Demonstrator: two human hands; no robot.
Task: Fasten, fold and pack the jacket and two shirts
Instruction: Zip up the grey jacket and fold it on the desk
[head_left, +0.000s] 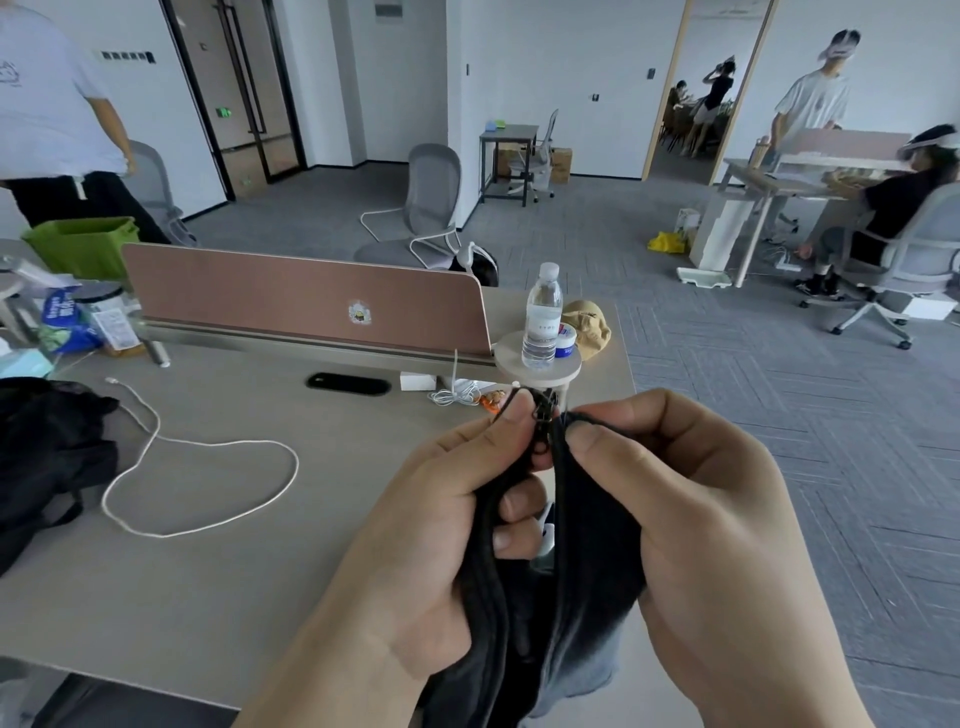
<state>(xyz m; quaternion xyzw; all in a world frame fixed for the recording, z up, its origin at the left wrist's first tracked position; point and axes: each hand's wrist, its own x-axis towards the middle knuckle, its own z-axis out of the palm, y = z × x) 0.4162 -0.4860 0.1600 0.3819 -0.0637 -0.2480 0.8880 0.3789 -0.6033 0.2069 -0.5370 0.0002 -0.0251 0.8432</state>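
Your jacket (587, 545) hangs just below the water bottle (543, 317), with its two front edges meeting at the zipper (543, 423). Your left hand (452, 499) pinches the slider side between thumb and forefinger, and your right hand (691, 493) pinches the other edge. The zipper ends may be joined, but it's hard to see. Far left of the bottle, a dark cloth bundle (41, 452) lies on the desk (208, 571).
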